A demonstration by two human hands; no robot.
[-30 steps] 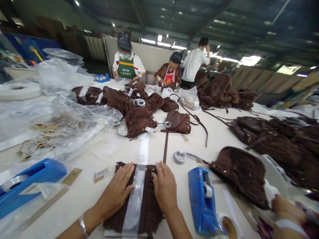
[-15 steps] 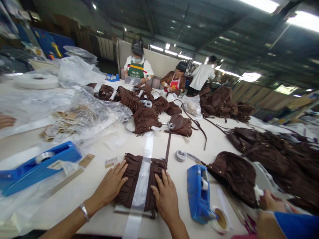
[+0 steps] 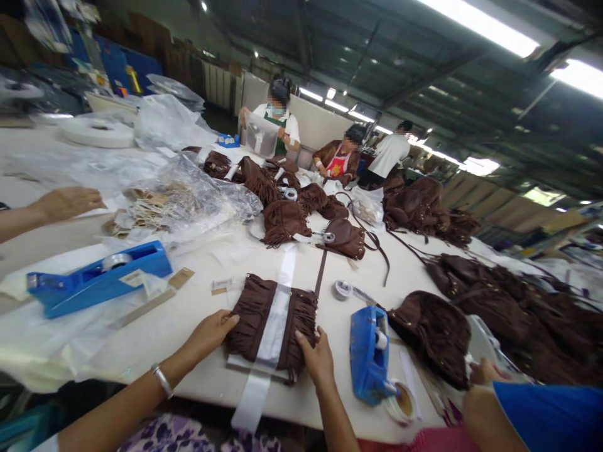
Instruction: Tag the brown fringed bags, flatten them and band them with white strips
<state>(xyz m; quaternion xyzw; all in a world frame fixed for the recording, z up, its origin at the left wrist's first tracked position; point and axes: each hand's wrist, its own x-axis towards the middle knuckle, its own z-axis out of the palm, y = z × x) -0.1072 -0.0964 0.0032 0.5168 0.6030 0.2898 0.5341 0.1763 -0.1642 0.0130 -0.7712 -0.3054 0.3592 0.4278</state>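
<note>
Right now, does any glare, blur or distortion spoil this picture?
Head view: ceiling lights burn out white, upper right; head view: crumpled plastic glints; head view: upper-left clutter looks smeared, the scene tilted; head view: the fringed bag reads clearly enough.

On the white table (image 3: 342,270), toward the left, there is a blue tape dispenser (image 3: 101,276), and behind it string tags (image 3: 162,204) lie with crumpled clear plastic (image 3: 207,182). Across, one person in a green apron (image 3: 292,129) holds up a transparent bag (image 3: 261,135), near another person in a red apron (image 3: 340,162); fluorescent tubes (image 3: 480,25) are shining above
</note>
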